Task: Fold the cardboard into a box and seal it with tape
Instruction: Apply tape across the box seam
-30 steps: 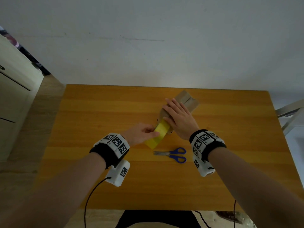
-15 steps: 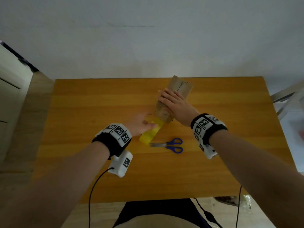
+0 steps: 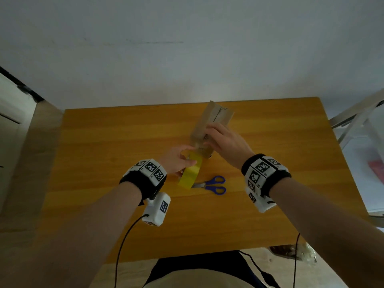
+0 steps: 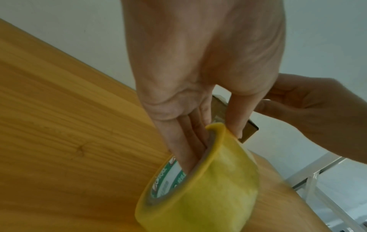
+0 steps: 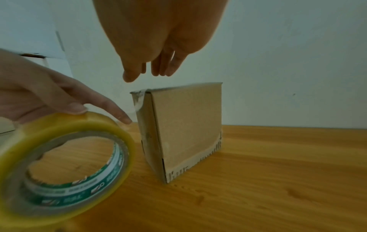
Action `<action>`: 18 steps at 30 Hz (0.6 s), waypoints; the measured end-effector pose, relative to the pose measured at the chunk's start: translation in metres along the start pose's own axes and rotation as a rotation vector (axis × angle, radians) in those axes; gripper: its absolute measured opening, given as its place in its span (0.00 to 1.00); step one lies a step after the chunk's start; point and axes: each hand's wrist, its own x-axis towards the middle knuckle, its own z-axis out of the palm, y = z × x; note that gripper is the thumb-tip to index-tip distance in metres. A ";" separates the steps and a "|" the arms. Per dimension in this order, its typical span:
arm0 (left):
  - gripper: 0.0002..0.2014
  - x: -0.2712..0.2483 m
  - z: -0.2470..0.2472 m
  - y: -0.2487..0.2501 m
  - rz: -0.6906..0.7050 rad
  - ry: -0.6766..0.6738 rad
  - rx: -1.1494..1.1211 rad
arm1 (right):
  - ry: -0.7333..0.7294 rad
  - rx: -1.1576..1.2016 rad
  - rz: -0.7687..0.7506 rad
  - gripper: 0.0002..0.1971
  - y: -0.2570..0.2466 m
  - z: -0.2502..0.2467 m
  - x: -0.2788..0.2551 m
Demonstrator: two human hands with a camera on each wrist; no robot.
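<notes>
A small brown cardboard box (image 3: 215, 118) stands folded on the wooden table (image 3: 104, 142), with clear tape along its top edge (image 5: 139, 97). My left hand (image 3: 188, 159) grips the yellow tape roll (image 3: 190, 174) at the box's near end, fingers (image 4: 186, 150) inside the core and thumb on the outside. The roll (image 5: 65, 164) stands on edge just left of the box (image 5: 184, 125). My right hand (image 3: 207, 138) is over the near end of the box. In the right wrist view its fingers (image 5: 129, 76) hang relaxed just above the top, holding nothing.
Blue-handled scissors (image 3: 212, 185) lie on the table near the roll, toward me. A metal chair frame (image 3: 353, 117) stands off the table's right edge. A white cabinet (image 3: 12, 104) is at the left. The wall runs close behind the table.
My right hand was pressing flat on the box top and now hovers with fingers loose. My left hand keeps the roll at the box's near end. The head view has tilted upward.
</notes>
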 end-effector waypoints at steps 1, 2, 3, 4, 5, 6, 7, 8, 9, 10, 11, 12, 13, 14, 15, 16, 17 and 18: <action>0.24 0.000 0.000 0.001 -0.004 0.003 0.002 | 0.034 -0.012 -0.017 0.13 -0.002 -0.001 -0.006; 0.24 -0.001 0.001 0.002 -0.011 0.004 0.000 | 0.052 -0.025 -0.021 0.13 -0.004 -0.001 -0.012; 0.24 0.000 0.001 0.003 -0.019 0.003 -0.008 | 0.056 -0.037 -0.011 0.12 -0.007 0.000 -0.017; 0.25 0.000 0.001 0.004 -0.026 0.006 -0.018 | 0.052 -0.046 0.008 0.10 -0.008 0.003 -0.024; 0.25 0.000 0.002 0.004 -0.029 0.017 -0.023 | 0.036 -0.048 0.036 0.07 -0.010 0.007 -0.031; 0.24 0.000 0.001 0.005 -0.030 0.029 -0.019 | 0.013 -0.038 0.065 0.06 -0.010 0.012 -0.039; 0.23 -0.001 0.001 0.005 -0.026 0.036 -0.011 | -0.026 -0.018 0.094 0.05 -0.011 0.017 -0.046; 0.23 -0.002 0.001 0.005 -0.020 0.039 -0.003 | -0.083 0.006 0.122 0.05 -0.010 0.023 -0.052; 0.23 -0.002 0.000 0.004 -0.014 0.040 0.002 | -0.155 0.022 0.149 0.06 -0.010 0.028 -0.057; 0.23 -0.003 0.000 0.003 -0.010 0.041 0.008 | -0.234 0.021 0.175 0.07 -0.009 0.034 -0.062; 0.22 -0.004 -0.001 0.001 -0.005 0.045 0.018 | -0.318 0.006 0.199 0.09 -0.008 0.039 -0.066; 0.22 -0.005 -0.002 0.000 -0.001 0.052 0.025 | -0.400 -0.016 0.219 0.11 -0.008 0.043 -0.069; 0.21 -0.006 -0.002 -0.001 0.004 0.059 0.026 | -0.472 -0.037 0.236 0.12 -0.009 0.047 -0.071; 0.20 -0.006 -0.003 -0.002 0.011 0.064 0.023 | -0.522 -0.051 0.253 0.13 -0.010 0.050 -0.074; 0.20 -0.007 -0.003 -0.003 0.018 0.066 0.018 | -0.556 -0.057 0.274 0.14 -0.011 0.053 -0.077; 0.20 -0.007 -0.003 -0.002 0.023 0.067 0.016 | -0.576 -0.058 0.295 0.14 -0.011 0.055 -0.080; 0.21 -0.008 -0.004 -0.002 0.027 0.066 0.018 | -0.591 -0.059 0.312 0.15 -0.011 0.057 -0.082; 0.21 -0.008 -0.004 -0.002 0.027 0.063 0.019 | -0.605 -0.061 0.322 0.15 -0.011 0.059 -0.085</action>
